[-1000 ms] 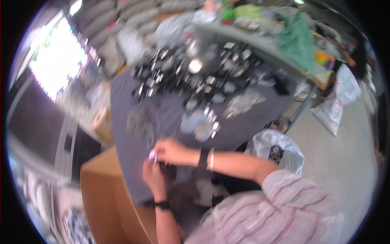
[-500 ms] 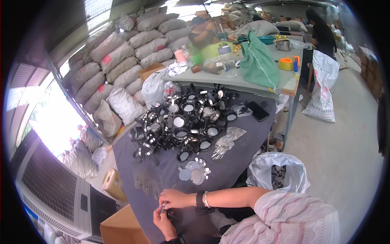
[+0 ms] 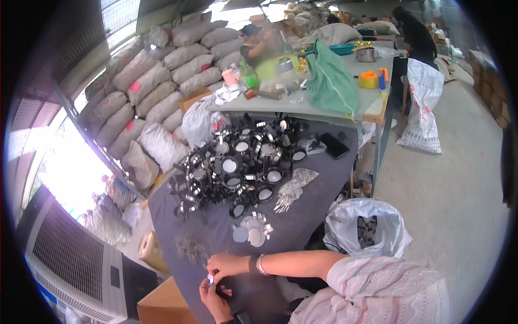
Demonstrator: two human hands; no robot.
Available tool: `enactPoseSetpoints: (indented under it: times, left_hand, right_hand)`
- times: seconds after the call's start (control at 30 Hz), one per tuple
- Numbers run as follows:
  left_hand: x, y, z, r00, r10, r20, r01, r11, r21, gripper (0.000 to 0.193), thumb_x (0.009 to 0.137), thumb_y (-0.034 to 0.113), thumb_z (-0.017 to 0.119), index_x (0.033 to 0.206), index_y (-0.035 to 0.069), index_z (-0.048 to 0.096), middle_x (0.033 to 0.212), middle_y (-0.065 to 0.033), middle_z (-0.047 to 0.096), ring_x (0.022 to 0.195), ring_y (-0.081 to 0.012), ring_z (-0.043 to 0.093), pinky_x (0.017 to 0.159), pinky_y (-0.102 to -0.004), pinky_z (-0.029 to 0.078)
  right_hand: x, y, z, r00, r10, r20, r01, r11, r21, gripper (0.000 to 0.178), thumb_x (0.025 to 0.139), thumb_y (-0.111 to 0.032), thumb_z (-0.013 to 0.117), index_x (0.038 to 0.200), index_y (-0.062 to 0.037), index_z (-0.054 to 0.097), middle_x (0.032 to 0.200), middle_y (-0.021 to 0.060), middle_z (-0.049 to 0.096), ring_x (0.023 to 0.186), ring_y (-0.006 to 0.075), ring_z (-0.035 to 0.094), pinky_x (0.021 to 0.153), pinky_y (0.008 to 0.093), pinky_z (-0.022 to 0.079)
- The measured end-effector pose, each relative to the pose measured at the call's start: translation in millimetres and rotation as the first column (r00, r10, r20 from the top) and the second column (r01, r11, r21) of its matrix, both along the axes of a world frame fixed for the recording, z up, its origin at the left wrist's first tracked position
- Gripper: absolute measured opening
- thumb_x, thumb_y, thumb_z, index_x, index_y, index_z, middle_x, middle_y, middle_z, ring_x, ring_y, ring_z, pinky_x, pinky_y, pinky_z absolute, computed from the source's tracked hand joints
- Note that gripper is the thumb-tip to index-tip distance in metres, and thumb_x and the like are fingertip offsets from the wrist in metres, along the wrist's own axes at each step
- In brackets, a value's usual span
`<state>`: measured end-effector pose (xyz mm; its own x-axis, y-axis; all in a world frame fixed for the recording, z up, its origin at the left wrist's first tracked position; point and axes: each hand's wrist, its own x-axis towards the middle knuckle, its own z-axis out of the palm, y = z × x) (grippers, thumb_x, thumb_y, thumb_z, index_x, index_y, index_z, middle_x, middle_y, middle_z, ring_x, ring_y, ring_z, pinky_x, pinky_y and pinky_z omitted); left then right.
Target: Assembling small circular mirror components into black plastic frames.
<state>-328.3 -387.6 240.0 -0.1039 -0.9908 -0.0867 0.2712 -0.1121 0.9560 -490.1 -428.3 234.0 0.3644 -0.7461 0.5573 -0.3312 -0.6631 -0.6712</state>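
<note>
My right hand, with a dark band and a bracelet at its wrist, pinches a small pale piece at the near edge of the dark-covered table. Just below it, my left hand has its fingertips closed at the same piece, its other fingers curled loosely. The piece's kind is too small to tell. Beyond my hands lie tiny loose bits and a cluster of pale round discs with small shiny pieces. Farther back is a large heap of black round fittings, many with silver rims and pale discs.
A clear bag of thin silver pieces and a phone lie right of the heap. An open white sack stands at my right, a cardboard box at my left. Behind is a workbench; two people are farther off.
The whole view has shifted slightly. My left hand's fingers have loosened and spread a little, while both hands stay together at the small piece.
</note>
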Motion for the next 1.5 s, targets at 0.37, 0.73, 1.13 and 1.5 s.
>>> enactPoseSetpoints:
  times: [0.37, 0.73, 1.13, 1.5]
  left_hand:
    - [-8, -10, 9, 0.995, 0.038, 0.093, -0.044, 0.997, 0.064, 0.004, 0.084, 0.004, 0.056, 0.084, 0.003, 0.052, 0.059, -0.0083, 0.052, 0.041, -0.0184, 0.051, 0.036, -0.0292, 0.042]
    - [6, -15, -1, 0.997, -0.069, 0.015, 0.069, 0.997, -0.014, 0.006, 0.082, 0.002, 0.058, 0.078, 0.002, 0.054, 0.058, -0.0068, 0.054, 0.038, -0.0151, 0.050, 0.034, -0.0254, 0.038]
    - [9, -20, 0, 0.992, -0.124, 0.036, 0.123, 0.992, 0.028, 0.006, 0.081, 0.001, 0.059, 0.077, 0.002, 0.054, 0.057, -0.0064, 0.055, 0.036, -0.0130, 0.047, 0.032, -0.0249, 0.034]
    - [12, -21, -2, 0.986, -0.166, 0.009, 0.165, 0.986, 0.034, 0.003, 0.081, 0.000, 0.057, 0.078, 0.001, 0.056, 0.058, -0.0043, 0.054, 0.036, -0.0101, 0.044, 0.031, -0.0240, 0.032]
  right_hand:
    - [-88, -13, 30, 0.964, -0.221, -0.147, 0.238, 0.964, 0.115, 0.015, 0.071, -0.014, 0.068, 0.080, -0.0033, 0.069, 0.073, 0.0104, 0.067, 0.065, 0.0216, 0.064, 0.061, 0.0325, 0.049]
    - [-78, 28, 23, 0.733, -0.152, -0.663, 0.305, 0.945, 0.120, 0.019, 0.069, -0.009, 0.074, 0.082, 0.0002, 0.063, 0.096, 0.0173, 0.058, 0.092, 0.0358, 0.059, 0.077, 0.0424, 0.047]
    - [-55, 43, 50, 0.987, 0.026, -0.159, 0.056, 0.872, 0.486, 0.018, 0.072, -0.004, 0.066, 0.088, -0.0006, 0.059, 0.072, 0.0105, 0.060, 0.068, 0.0243, 0.059, 0.063, 0.0347, 0.045]
    - [-13, 20, 15, 0.997, 0.056, 0.045, -0.064, 0.981, 0.182, 0.015, 0.076, -0.009, 0.070, 0.084, -0.0015, 0.060, 0.088, 0.0064, 0.064, 0.080, 0.0181, 0.062, 0.070, 0.0286, 0.050]
